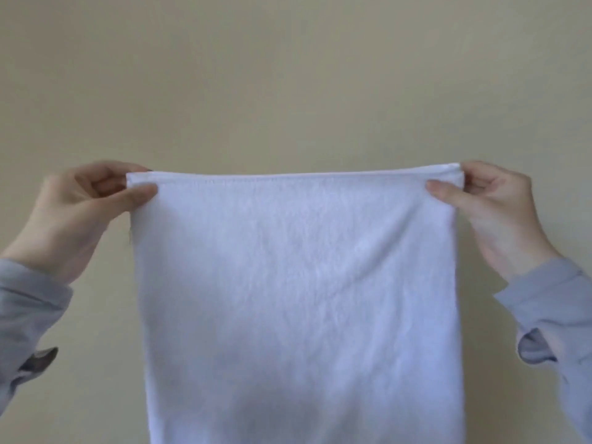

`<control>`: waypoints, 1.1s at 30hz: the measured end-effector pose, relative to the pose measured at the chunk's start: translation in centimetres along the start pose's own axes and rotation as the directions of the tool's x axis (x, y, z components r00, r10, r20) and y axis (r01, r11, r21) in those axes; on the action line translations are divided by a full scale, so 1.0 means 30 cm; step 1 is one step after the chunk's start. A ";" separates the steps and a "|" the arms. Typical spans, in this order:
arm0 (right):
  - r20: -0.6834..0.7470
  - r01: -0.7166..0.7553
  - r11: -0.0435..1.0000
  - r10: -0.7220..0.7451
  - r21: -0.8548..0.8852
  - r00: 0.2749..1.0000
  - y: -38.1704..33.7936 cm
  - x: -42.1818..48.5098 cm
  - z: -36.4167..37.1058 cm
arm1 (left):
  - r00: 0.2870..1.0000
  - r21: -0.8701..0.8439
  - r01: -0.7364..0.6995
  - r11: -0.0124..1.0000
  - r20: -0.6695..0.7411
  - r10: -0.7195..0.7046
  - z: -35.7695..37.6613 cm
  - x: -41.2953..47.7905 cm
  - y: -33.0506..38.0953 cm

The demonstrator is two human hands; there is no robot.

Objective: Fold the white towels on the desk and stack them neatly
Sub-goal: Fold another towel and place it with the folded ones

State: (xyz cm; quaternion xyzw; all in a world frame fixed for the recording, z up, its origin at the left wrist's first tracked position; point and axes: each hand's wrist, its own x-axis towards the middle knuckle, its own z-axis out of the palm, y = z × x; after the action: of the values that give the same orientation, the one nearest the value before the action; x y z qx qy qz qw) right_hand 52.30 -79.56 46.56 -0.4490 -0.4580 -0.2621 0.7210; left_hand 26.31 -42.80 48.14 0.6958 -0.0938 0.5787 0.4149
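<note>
Left hand, right hand pinch towel corners.

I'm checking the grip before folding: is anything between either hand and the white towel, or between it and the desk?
Nothing visible. The left hand and the right hand each pinch a top corner of the white towel directly. The desk is out of view, so that path cannot be judged.

The person wears a pale grey-blue long-sleeved top, its left sleeve and right sleeve creased. Stitched cuffs end at the wrists, leaving the left hand and right hand bare. Each sleeve gapes at a small slit.
</note>
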 end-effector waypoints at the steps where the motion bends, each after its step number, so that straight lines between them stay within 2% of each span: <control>1: 0.011 0.018 0.999 -0.018 -0.033 1.000 0.002 -0.010 0.013 | 1.000 0.040 -0.023 0.999 -0.012 0.023 0.003 0.004 -0.012; 4: 0.060 -0.105 0.984 0.114 -0.144 0.992 0.049 -0.070 0.048 | 0.998 0.154 0.057 0.986 -0.040 -0.052 0.018 -0.056 -0.105; 9: 0.002 -0.093 0.990 0.093 -0.109 0.996 0.062 -0.061 0.053 | 0.997 0.047 0.060 0.997 -0.056 -0.058 0.001 -0.049 -0.140; 18: 0.047 -0.127 0.958 0.143 -0.256 0.989 0.086 -0.113 0.084 | 0.997 0.068 0.081 0.994 -0.027 -0.079 -0.052 -0.044 -0.225; 27: -0.110 -0.149 0.949 0.123 -0.277 0.986 0.100 -0.182 0.157 | 0.997 0.110 0.075 0.991 -0.020 -0.074 -0.071 -0.054 -0.308; 33: -0.181 -0.151 0.941 0.098 -0.305 0.979 0.098 -0.185 0.088 | 0.994 0.150 0.099 0.984 0.026 -0.104 0.017 -0.052 -0.280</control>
State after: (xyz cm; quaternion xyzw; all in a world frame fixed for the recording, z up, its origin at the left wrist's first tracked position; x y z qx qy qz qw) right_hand 51.05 -76.04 40.85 -0.5639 -0.3200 -0.3219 0.6899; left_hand 31.33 -38.34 42.82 0.7383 -0.0219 0.5505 0.3892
